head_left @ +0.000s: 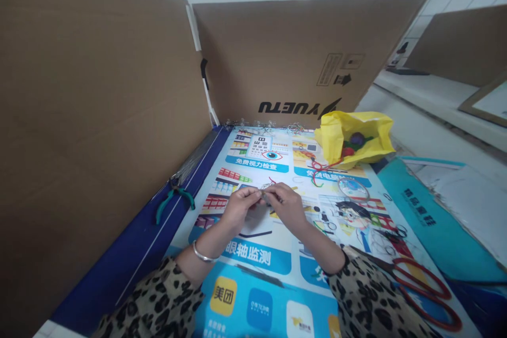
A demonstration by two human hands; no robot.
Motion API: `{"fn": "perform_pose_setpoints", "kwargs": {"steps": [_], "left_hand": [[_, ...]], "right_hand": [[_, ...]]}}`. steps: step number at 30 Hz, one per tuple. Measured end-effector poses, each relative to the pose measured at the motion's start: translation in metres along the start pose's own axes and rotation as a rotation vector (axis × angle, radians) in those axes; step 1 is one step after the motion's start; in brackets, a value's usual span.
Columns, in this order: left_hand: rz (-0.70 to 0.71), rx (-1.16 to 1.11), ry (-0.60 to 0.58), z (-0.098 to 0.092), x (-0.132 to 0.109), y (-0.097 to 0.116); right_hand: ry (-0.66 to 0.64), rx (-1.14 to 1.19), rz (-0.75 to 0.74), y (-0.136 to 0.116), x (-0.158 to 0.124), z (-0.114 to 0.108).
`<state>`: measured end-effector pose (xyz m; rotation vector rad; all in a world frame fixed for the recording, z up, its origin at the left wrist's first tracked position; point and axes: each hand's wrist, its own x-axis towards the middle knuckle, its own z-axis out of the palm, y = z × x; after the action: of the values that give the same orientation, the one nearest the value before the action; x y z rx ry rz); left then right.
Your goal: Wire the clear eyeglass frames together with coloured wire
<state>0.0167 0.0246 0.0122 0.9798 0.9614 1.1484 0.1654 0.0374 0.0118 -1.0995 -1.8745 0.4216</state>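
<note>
Small wiry piece [268,186] sits between the fingertips of left hand [242,207] and right hand [287,205], both pinched on it, equally near, long axis too small to tell, over the printed sheet [237,301], pliers [173,189] off left.

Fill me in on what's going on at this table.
A person's left hand and right hand meet over the printed sheet, pinching a small item too indistinct to identify. The teal-handled pliers lie off to the left; the red-handled scissors lie beside the right sleeve. An open yellow bag is at the far right.
</note>
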Motion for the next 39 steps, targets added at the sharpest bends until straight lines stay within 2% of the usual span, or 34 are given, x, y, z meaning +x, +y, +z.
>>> {"fn": "perform_pose_setpoints", "kwargs": {"steps": [5,11,25,28,31,34,39], "left_hand": [[-0.002,0.014,-0.019,0.0,-0.001,0.003],[0.026,0.175,-0.035,-0.004,0.002,0.006],[0.317,0.73,0.04,-0.007,0.003,0.009],[0.362,0.741,0.001,-0.007,0.003,0.01],[0.36,0.718,-0.029,-0.008,0.003,0.011],[0.279,0.681,-0.016,-0.009,0.003,0.012],[0.178,0.538,-0.027,-0.008,0.005,0.011]], "right_hand": [[-0.004,-0.016,-0.034,0.003,-0.003,0.001],[0.0,0.011,0.044,0.004,-0.005,0.002],[-0.032,0.148,0.256,0.009,-0.009,0.008],[-0.03,0.147,0.236,0.01,-0.009,0.008],[-0.019,0.093,0.123,0.01,-0.009,0.007],[-0.024,0.049,0.067,0.01,-0.008,0.006],[-0.042,0.056,0.081,0.009,-0.009,0.006]]}}
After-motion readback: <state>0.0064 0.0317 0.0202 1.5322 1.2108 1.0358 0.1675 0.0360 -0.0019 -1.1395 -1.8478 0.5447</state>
